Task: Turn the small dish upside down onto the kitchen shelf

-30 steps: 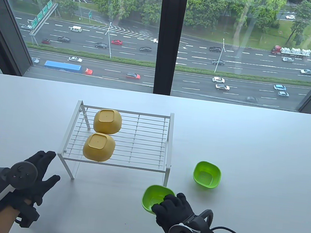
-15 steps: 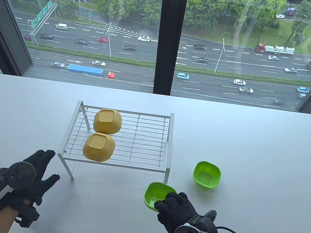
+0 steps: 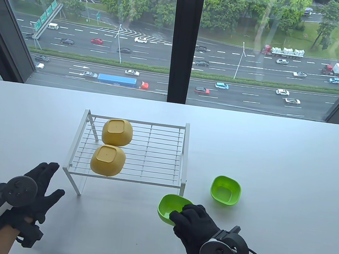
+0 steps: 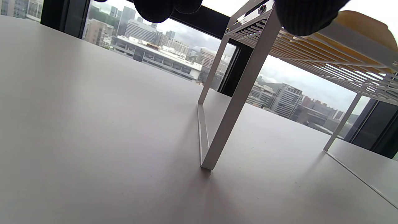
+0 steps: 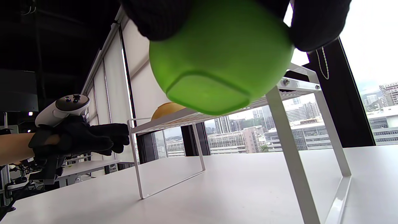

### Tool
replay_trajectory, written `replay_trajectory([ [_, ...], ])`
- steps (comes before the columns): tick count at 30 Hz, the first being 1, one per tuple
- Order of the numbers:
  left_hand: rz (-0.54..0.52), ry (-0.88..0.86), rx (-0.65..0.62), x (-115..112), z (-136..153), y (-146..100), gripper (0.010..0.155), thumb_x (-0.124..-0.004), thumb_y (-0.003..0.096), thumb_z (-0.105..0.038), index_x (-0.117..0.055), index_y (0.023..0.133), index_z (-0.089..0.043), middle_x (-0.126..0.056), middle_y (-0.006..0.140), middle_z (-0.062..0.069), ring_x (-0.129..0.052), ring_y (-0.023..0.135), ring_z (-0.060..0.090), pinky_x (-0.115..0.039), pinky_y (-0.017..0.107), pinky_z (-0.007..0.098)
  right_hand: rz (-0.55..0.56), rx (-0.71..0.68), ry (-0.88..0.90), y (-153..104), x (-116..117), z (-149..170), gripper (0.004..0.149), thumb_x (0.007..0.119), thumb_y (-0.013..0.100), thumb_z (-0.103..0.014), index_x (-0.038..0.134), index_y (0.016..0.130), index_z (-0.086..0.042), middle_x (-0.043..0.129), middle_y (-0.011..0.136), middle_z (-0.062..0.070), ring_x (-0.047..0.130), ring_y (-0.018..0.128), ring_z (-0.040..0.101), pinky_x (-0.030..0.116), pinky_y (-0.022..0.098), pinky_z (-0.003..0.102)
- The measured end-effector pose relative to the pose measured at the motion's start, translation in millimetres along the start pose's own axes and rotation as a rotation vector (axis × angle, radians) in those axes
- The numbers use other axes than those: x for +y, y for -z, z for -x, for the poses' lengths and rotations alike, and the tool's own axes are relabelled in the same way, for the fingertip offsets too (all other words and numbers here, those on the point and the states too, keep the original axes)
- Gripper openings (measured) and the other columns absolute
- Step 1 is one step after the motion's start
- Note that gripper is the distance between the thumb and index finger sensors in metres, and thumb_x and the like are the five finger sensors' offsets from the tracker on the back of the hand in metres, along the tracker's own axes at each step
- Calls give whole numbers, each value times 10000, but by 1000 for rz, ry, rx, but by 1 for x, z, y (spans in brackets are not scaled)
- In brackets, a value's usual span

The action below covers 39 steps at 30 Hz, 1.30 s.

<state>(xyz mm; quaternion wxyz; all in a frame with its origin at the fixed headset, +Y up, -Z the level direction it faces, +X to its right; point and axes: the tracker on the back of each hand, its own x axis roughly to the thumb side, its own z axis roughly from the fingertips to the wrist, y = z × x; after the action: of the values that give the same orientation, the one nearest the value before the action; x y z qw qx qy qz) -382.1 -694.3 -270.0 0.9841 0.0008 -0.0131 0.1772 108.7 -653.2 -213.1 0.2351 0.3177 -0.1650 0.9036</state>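
Right hand point(image 3: 196, 226) grips the near green bowl point(image 3: 172, 207) at its near rim, fingers over the edge. The bowl is off the table point(image 3: 291, 166), tilted — its opening faces up and away toward the window in the table view, its flat base down and toward the person. It sits just off the near right corner of the wire shelf point(image 3: 159, 159), next to the near right leg. The bowl is squarish with rounded corners; no clear long axis.

The right wrist view shows what the table view hides: the bowl's underside point(image 5: 217, 62), clear of the table with open space below it, and gloved fingers point(image 5: 314, 25) clamped on either side of the bowl. The same view shows the left hand point(image 5: 80, 140) from the side, held above the table near the shelf's left end.

Left hand point(image 3: 35, 190) is spread flat, fingers extended, holding nothing, just off the near left corner of the shelf. The left wrist view shows only fingertips point(image 4: 304, 15) at the top edge, in front of the shelf's near left leg point(image 4: 236, 102).

On the shelf — two yellow bowls, both upside down along the left side: one at the far edge point(image 3: 117, 132), one at the near edge point(image 3: 108, 160), touching or nearly so. A second green bowl point(image 3: 225, 190) stands upright on the table to the right of the shelf.
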Motion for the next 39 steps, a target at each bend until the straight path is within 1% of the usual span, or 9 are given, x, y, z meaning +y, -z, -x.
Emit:
replay_trajectory([
  [2, -2, -2, -1, 0, 0, 0, 814, -725, 429, -575, -343, 1101, -319, -389, 1200, 80, -532, 1075, 381, -470, 779, 703, 11, 4, 2, 1, -2, 0, 457, 757, 500, -340, 739, 950, -261, 873, 817, 65, 794, 876, 347, 673, 658, 661],
  [10, -5, -10, -3, 2, 0, 0, 816, -723, 430, -575, -339, 1101, -318, -385, 1200, 81, -531, 1075, 381, -471, 778, 702, 45, 4, -17, 9, -12, 3, 446, 762, 503, -349, 758, 939, -254, 876, 813, 63, 795, 872, 347, 674, 663, 656],
  [15, -7, -12, -1, 3, 0, -1, 816, -726, 428, -573, -341, 1100, -317, -389, 1200, 77, -534, 1075, 379, -474, 778, 701, 60, -14, -20, 27, -10, -2, 443, 763, 503, -352, 761, 935, -255, 876, 811, 62, 793, 870, 349, 688, 661, 642],
  [16, -7, -14, -1, 3, 1, -1, 815, -726, 429, -573, -339, 1099, -317, -389, 1202, 47, -533, 1076, 379, -472, 779, 701, 57, -13, -25, 30, -8, -3, 442, 762, 503, -353, 761, 934, -258, 876, 811, 61, 793, 871, 347, 688, 661, 643],
  [22, -5, -11, -7, 3, 1, -1, 819, -726, 430, -568, -324, 1098, -314, -388, 1202, 39, -531, 1077, 379, -470, 779, 701, 72, 9, -94, 55, -4, -11, 428, 763, 497, -377, 780, 914, -281, 879, 811, 39, 792, 872, 332, 667, 665, 657],
  [28, -4, -5, -15, 3, 1, 0, 823, -725, 431, -569, -321, 1100, -312, -387, 1202, 47, -533, 1075, 379, -471, 780, 700, 79, 12, -113, 75, -3, -17, 427, 759, 498, -381, 782, 912, -282, 880, 809, 36, 796, 868, 331, 671, 670, 643],
  [29, -5, -6, -15, 4, 1, 0, 821, -725, 431, -568, -323, 1099, -312, -388, 1200, 79, -533, 1076, 377, -472, 779, 700, 76, 13, -116, 79, -3, -17, 426, 758, 498, -381, 781, 912, -281, 880, 809, 36, 796, 869, 329, 670, 672, 643],
  [34, 10, -13, -19, 2, 2, 3, 820, -721, 436, -570, -318, 1102, -311, -382, 1202, 82, -533, 1075, 378, -471, 779, 701, 62, 21, -127, 95, -4, -17, 421, 751, 495, -385, 791, 902, -285, 883, 802, 28, 800, 867, 323, 663, 677, 644],
  [39, 11, 16, -18, 1, 1, 2, 827, -719, 435, -571, -306, 1101, -309, -378, 1201, 81, -531, 1076, 379, -470, 778, 702, 58, 38, -116, 110, -7, -19, 424, 733, 498, -388, 783, 903, -273, 878, 791, 30, 800, 846, 326, 690, 662, 638],
])
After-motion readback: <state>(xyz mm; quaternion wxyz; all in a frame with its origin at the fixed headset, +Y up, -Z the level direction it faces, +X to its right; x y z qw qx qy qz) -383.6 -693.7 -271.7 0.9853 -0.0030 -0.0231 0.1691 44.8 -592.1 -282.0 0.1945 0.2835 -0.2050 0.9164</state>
